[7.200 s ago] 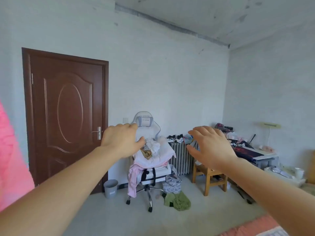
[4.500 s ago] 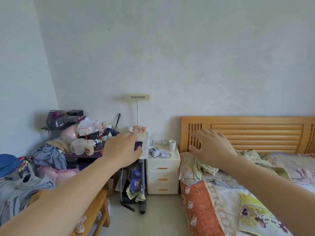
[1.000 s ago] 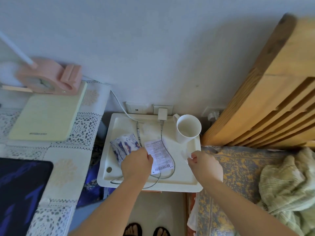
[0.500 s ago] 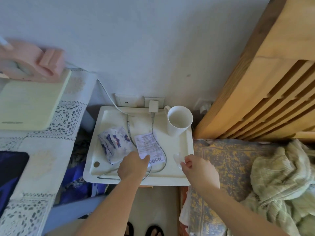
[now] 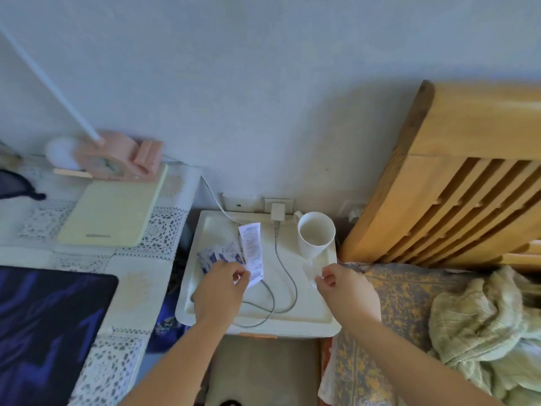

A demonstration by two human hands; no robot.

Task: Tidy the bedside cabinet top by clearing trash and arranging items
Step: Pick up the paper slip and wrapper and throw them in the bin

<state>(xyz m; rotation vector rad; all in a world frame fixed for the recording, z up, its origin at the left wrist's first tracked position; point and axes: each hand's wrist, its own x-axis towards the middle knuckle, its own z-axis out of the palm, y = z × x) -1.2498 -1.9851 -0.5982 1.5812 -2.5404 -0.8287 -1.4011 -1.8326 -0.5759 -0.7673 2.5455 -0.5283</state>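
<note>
White mug [image 5: 315, 236]; blue-printed packet [image 5: 219, 254]; grey cable [image 5: 285, 276].

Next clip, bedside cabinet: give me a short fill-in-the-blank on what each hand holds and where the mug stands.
1. The left hand pinches a printed paper ____.
2. The right hand pinches a small clear scrap just in front of the white ____.
3. The charger plugged in at the wall stands to the ____ of that mug.

Missing words: receipt; mug; left
</note>
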